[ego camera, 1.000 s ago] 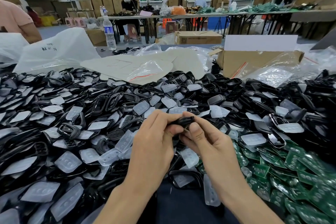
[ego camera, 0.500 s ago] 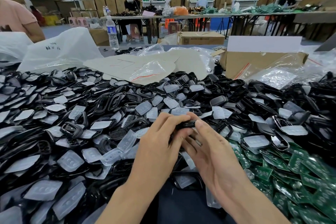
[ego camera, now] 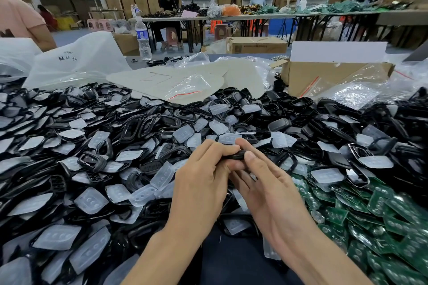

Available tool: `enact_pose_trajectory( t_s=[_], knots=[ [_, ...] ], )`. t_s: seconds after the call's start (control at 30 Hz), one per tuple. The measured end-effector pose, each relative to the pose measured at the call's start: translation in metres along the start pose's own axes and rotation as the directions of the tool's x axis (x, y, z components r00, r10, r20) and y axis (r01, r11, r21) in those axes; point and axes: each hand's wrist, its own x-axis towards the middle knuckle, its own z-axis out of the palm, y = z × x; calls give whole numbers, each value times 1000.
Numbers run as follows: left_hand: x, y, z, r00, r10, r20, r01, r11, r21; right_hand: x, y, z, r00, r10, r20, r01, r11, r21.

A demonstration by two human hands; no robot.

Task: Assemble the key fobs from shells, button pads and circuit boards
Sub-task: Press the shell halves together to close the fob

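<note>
Widest of all that we see is the heap of black shells (ego camera: 139, 127), which covers the table from the left edge to the far right and runs back to the bags behind it. Scattered all through that heap we find the translucent button pads (ego camera: 92, 200), lying at every angle on and between the shells. At the right, near us, we make out a smaller drift of green circuit boards (ego camera: 393, 215), touching the shells along its upper edge. Behind the heap we note a white plastic bag (ego camera: 76, 60) at the left and an open cardboard box (ego camera: 324, 76) at the right, with a clear water bottle (ego camera: 143, 37) standing upright beyond them. Low in the middle we come to the two hands, brought together just above the pile: the left hand (ego camera: 199, 183) has its thumb and curled fingers closed on the left end of a small black key fob (ego camera: 237, 155), and the right hand (ego camera: 271, 194) pinches the other end between thumb and forefinger, its remaining fingers lying loosely underneath. The fob sits between the fingertips, held level and clear of the heap. Most of it is hidden by the fingers, and we cannot tell whether its halves are fully closed.
</note>
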Motion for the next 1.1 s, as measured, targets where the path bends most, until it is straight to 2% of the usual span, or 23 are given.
enact_pose_trajectory(
  t_s=[0.17,0.4,0.57,0.8,1.1],
  knots=[
    [1,5,0,1000,12,-7,-11,997,76,1,1,-4,1000,2,16,-2,1000,-16],
    [0,6,1,1000,9,3,-9,1000,-3,3,-1,-7,999,0,35,0,1000,-3],
    [2,3,1,999,23,33,-22,999,-45,6,-7,-9,998,51,39,-54,995,87],
    [3,2,1,1000,3,8,-2,1000,-27,4,-12,-13,982,122,141,-147,973,179],
    [5,5,-3,999,-35,-38,34,999,-42,7,-11,-17,975,120,187,-139,986,93]
  ],
)
